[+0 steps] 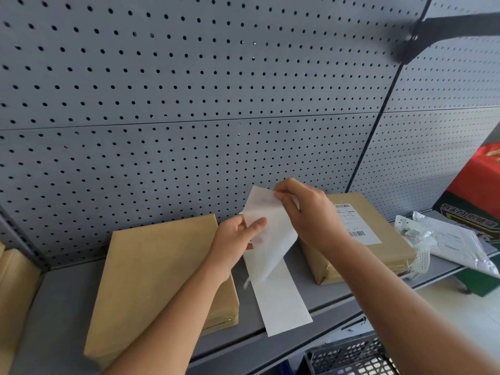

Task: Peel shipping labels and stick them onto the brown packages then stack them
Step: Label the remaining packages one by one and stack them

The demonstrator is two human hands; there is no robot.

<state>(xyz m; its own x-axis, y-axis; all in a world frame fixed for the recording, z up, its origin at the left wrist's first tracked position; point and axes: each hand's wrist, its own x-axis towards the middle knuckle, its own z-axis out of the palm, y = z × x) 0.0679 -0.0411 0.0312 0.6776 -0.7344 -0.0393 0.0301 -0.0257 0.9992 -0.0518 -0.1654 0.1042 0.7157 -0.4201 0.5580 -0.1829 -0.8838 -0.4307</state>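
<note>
The right fingers (281,197) are pinching the label (273,234) by its top corner; the left fingers (257,225) are gripping its strip (284,307). Peeling is going on, right of the bare package (157,266). Next, the label is needing flat pressing onto that package.

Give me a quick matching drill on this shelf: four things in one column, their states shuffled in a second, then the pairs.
Things:
1. left brown package
2. right brown package
3. label strip
4. plastic bag

States:
A. pinched by left hand and right hand
B. bare top, no label
C. lying at the right end of the shelf
D. printed label already on top

Pairs: 1-B; 2-D; 3-A; 4-C.
</note>
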